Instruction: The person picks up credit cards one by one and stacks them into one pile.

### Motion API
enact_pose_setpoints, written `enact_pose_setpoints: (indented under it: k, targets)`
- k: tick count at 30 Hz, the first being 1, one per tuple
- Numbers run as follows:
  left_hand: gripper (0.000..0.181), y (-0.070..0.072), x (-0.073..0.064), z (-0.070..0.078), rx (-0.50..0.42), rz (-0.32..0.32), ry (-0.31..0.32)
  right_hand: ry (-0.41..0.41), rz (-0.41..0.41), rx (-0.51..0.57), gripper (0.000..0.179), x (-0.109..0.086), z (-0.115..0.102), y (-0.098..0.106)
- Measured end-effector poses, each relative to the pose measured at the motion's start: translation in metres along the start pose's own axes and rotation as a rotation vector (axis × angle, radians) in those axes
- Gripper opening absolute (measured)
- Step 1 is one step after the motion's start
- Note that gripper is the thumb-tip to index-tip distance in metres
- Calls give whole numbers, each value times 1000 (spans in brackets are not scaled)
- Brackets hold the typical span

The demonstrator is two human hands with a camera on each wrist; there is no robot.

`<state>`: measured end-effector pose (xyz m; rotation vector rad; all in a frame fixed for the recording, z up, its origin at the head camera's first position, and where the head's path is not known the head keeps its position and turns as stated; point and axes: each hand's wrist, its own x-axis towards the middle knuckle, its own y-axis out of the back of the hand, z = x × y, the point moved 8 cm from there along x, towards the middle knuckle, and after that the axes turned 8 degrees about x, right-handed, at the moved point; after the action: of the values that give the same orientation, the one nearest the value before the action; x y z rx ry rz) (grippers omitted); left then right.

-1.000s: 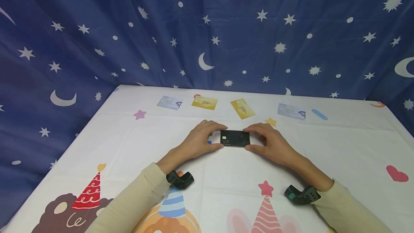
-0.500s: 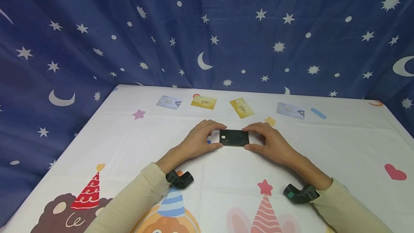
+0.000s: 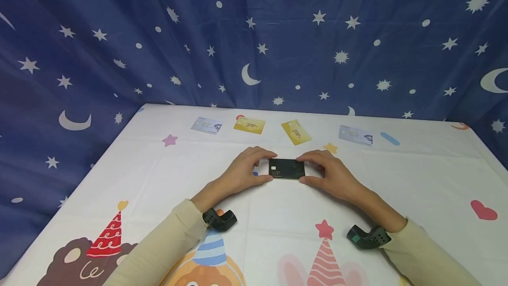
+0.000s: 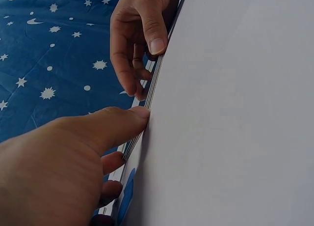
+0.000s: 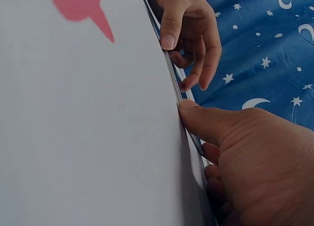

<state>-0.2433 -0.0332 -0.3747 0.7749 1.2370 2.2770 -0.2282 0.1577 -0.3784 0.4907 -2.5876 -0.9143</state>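
On a white, cartoon-printed, cloth-covered counter [image 3: 278, 215], the left hand [image 3: 243, 170] and right hand [image 3: 332, 172] held opposite ends of a stack of thin, rectangular, black-topped cards [image 3: 286, 169]. Each grip was narrow: thumb at the near edge, forefinger at the far edge. The stack was judged light, stiff and slippery, its layers liable to slide; corner contact suited it. Beyond lay a silver rectangular card [image 3: 356, 135], a gold rectangular card turned askew [image 3: 296, 132], a second gold card [image 3: 249, 125] and a second silver card [image 3: 207, 125].
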Motion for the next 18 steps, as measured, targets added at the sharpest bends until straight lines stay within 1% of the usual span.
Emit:
enact_pose_setpoints:
  k: [6,10,14,18]
  targets:
    - [56,-3,0,-3,-40,-9,17,-19,-6,2,51,0,1,0]
    - [59,-4,1,-3,-61,-17,28,-14,-4,9,52,-1,0,2]
    - [62,0,2,-1,-93,-5,41,-8,7,4,53,1,-2,7]
    - [63,8,10,4,-125,18,56,-48,32,-6,51,2,0,17]
